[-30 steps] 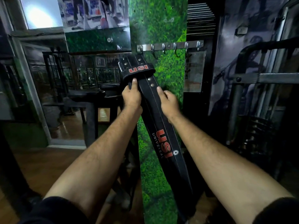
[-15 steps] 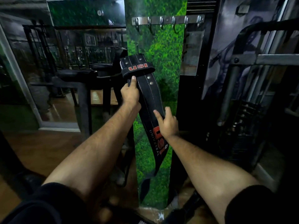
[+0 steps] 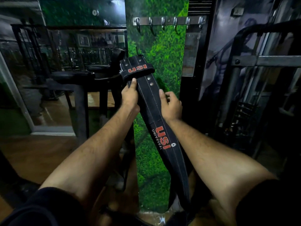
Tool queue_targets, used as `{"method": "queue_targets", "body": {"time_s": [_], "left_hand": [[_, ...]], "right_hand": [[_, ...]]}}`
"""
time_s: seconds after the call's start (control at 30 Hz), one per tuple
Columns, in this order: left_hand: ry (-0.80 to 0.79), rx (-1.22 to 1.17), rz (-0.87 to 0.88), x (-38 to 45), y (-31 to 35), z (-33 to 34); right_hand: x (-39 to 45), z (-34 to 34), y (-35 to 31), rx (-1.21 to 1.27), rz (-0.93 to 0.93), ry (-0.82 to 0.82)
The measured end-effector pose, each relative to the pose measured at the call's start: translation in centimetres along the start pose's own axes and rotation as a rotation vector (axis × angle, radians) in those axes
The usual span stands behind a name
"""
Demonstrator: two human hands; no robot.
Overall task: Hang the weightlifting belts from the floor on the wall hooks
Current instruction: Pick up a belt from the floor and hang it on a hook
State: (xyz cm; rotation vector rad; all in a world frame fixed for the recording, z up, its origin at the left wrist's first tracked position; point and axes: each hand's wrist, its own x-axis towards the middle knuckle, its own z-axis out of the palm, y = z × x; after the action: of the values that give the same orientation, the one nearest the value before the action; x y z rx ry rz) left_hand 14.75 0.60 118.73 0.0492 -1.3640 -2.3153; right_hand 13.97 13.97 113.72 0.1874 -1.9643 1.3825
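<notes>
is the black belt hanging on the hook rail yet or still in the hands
Not hung. The belt sits below the hook rail, apart from every hook, gripped by the left hand and right hand.

Left hand (image 3: 130, 97) and right hand (image 3: 171, 103) grip a black belt (image 3: 156, 121); hook rail (image 3: 169, 22) above both hands.
</notes>
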Motion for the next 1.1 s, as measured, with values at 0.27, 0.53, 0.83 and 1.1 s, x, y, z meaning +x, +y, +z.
{"method": "queue_targets", "body": {"time_s": [0.27, 0.53, 0.83, 1.1], "left_hand": [[-0.193, 0.072, -0.003, -0.1, 0.7, 0.1], [-0.298, 0.134, -0.061, -1.5, 0.1, 0.0], [-0.368, 0.302, 0.082, 0.8, 2.3, 2.4], [-0.365, 0.341, 0.007, 2.1, 1.6, 7.1]], "right_hand": [[3.6, 1.0, -3.9, 0.344, 0.133, -0.114], [6.9, 0.6, -3.4, 0.451, 0.333, -0.156], [7.5, -0.1, -2.5, 0.465, 0.269, -0.194], [11.0, -1.4, 0.2, 0.456, 0.228, -0.154]]}}
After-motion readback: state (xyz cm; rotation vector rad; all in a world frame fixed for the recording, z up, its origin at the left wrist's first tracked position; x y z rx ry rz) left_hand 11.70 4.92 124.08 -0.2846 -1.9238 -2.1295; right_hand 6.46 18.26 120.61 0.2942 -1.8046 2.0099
